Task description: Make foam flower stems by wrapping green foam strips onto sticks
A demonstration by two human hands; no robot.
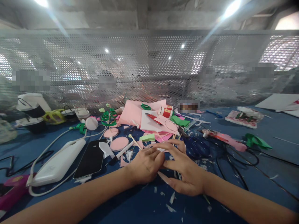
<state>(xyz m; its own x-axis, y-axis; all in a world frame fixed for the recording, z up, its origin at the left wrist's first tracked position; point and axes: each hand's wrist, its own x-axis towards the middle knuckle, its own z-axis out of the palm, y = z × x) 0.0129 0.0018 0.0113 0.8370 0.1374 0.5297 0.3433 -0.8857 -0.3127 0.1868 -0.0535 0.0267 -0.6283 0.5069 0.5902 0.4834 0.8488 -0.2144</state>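
Over the front middle of the blue table, my two hands meet. My left hand (148, 165) is closed, its fingers curled inward; what it holds, if anything, is hidden. My right hand (183, 169) has its fingers stretched and apart, reaching across to the left hand's knuckles. Just beyond the left hand, a thin pale stick (135, 141) with a green tip points away; whether it is gripped cannot be seen. Close by are a light green paper strip (147, 137), a pink paper disc (119, 143), a white-handled tool (121, 153) and paper scraps (129, 155).
To the left lie a black phone (90, 160), a white power bank (57, 161) with its cable, and lidded cups (35, 123). Pink sheets (130, 113), tape rolls (165, 112) and green spiral strips (109, 118) stand behind. A pink glue gun (230, 141) with cables lies right.
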